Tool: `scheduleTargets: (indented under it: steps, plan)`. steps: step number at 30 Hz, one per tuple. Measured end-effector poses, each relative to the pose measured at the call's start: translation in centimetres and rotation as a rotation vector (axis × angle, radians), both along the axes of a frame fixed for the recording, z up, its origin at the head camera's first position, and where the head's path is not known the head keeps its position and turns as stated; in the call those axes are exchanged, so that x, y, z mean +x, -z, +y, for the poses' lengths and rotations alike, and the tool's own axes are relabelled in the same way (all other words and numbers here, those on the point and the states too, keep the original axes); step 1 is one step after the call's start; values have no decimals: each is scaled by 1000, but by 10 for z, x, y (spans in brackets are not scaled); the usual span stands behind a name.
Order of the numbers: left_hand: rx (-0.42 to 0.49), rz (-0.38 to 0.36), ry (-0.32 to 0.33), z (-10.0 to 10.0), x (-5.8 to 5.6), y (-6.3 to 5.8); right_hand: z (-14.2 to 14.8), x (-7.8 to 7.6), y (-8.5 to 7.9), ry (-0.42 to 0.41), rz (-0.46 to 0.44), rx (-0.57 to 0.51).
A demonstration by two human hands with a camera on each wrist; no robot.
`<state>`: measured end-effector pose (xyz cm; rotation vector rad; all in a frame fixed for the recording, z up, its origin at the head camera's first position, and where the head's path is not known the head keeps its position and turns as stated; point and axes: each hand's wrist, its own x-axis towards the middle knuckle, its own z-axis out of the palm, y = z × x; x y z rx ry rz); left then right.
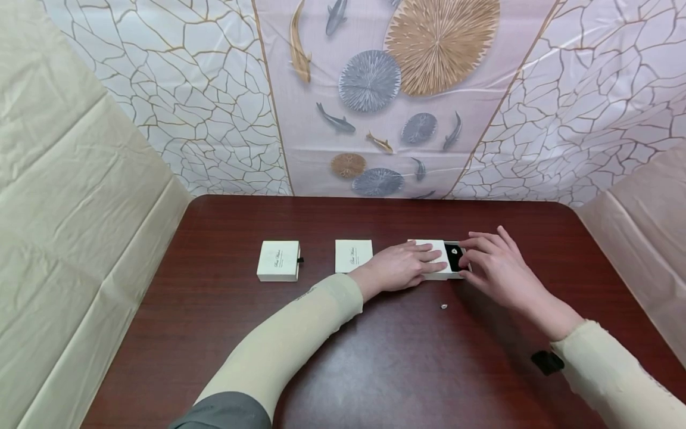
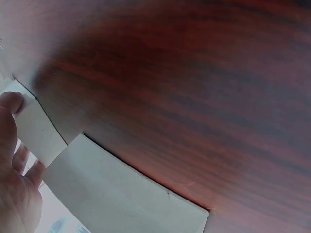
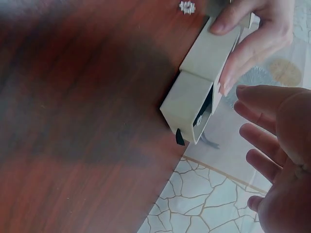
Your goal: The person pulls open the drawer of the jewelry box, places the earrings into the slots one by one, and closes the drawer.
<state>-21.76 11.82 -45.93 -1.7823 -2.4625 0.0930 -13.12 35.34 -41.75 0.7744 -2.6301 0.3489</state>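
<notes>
At the right of the row, my left hand (image 1: 402,267) holds a white jewelry box (image 3: 206,53), thumb along its front side and fingers spread over the top. Its drawer (image 3: 187,99) stands partly out to the right, with a black ribbon tab (image 3: 180,137) on the end. A black pad (image 1: 452,262) lines the drawer and bears a small shiny silver piece (image 1: 454,251). My right hand (image 1: 498,271) hovers at the drawer's open end, fingers loosely bent and apart from it in the right wrist view. A second sparkling silver piece (image 3: 187,7) lies on the table in front of the box.
Two more white boxes stand to the left: a middle one (image 1: 351,253), partly covered by my left wrist, and a far left one (image 1: 277,261) with a black tab. They are on a dark red-brown table (image 1: 375,357). A patterned cloth (image 1: 214,89) hangs behind the table.
</notes>
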Motion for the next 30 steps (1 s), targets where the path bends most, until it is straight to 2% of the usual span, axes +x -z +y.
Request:
scheduleTargets:
  steps: [13, 22, 30]
  plan:
    - [-24, -8, 1, 2, -1, -1, -5, 27, 4, -35, 24, -3]
    - [-39, -11, -5, 1, 0, -2, -8, 40, 8, -79, 41, 9]
    - [-56, -3, -14, -1, 0, -2, -12, 47, 18, -129, 56, 11]
